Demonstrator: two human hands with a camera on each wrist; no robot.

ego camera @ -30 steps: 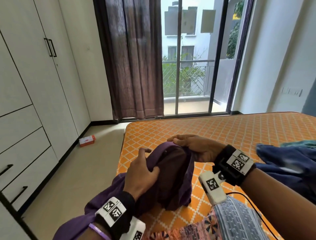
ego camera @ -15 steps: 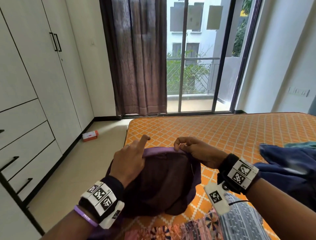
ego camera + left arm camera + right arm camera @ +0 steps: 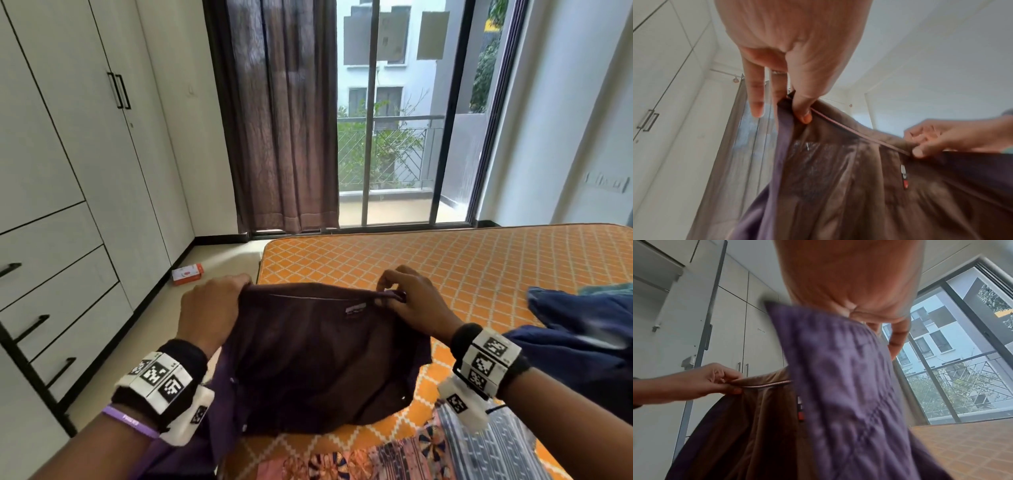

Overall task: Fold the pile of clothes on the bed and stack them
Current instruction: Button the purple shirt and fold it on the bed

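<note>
A dark purple shirt [image 3: 318, 359] hangs stretched between my two hands above the near corner of the orange bed [image 3: 445, 260]. My left hand [image 3: 219, 305] pinches its upper edge on the left, thumb against fingers [image 3: 803, 113]. My right hand [image 3: 404, 301] pinches the same edge on the right, near a small label [image 3: 354, 308]. In the left wrist view the shirt [image 3: 859, 186] shows a pale seam along the top. The right wrist view has the purple cloth [image 3: 849, 378] filling its middle, with my left hand [image 3: 715, 382] behind it.
A blue garment pile [image 3: 575, 332] lies on the bed at the right. Striped and patterned clothes [image 3: 428, 452] lie near the front edge. White wardrobes [image 3: 85, 171] line the left wall, with a small red-and-white box [image 3: 187, 273] on the floor. A curtain and glass door stand behind.
The bunched shirt has been lifted and spread wide. My hands moved apart along its upper edge, from lying on the cloth to pinching it at both ends.
</note>
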